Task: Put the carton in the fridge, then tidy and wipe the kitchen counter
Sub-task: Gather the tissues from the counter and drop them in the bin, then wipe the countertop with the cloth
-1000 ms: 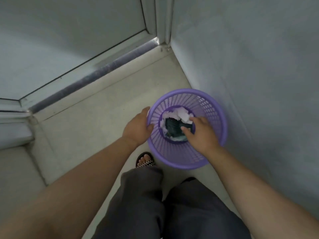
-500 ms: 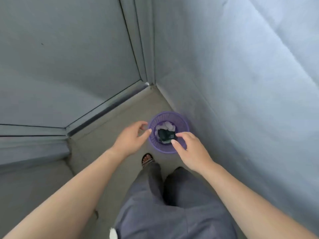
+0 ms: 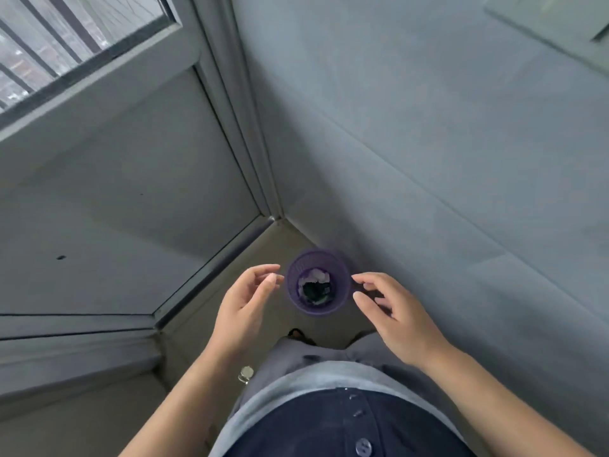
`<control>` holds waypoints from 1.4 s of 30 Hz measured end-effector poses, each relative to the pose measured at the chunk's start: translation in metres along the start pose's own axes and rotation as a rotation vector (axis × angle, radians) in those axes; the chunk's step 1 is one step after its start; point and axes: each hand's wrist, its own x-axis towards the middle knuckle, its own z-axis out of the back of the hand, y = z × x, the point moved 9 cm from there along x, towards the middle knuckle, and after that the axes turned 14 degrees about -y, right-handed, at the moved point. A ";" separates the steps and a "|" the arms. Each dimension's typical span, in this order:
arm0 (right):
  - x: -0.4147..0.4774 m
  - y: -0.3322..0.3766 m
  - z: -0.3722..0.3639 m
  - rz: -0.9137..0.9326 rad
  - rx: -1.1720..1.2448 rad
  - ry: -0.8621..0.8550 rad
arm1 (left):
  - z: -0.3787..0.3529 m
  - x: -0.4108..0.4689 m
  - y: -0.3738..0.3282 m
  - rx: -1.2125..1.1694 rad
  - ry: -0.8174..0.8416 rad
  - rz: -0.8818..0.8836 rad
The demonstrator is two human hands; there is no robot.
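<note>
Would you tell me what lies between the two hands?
In the head view, a purple basket shows between the left hand and the right hand.

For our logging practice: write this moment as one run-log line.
left hand: open, empty | right hand: open, empty | purple mesh wastebasket: on floor by wall | inside: white paper, dark item

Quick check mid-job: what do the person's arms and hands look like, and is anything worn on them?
The left forearm and right forearm are bare to the frame edge, with no sleeves in view. The left hand and right hand wear no gloves, and no watch, bracelet or ring shows. Between the arms are a dark navy buttoned top and grey trousers.
</note>
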 end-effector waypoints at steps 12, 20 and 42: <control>-0.016 0.012 0.010 0.168 0.067 0.185 | 0.018 -0.064 -0.006 -0.082 -0.247 0.018; -0.030 0.005 -0.001 0.365 -0.047 0.523 | -0.010 -0.179 0.037 -0.165 -0.598 0.157; -0.497 0.002 -0.170 1.097 -0.376 1.567 | 0.029 -0.681 0.231 -0.531 -1.608 0.591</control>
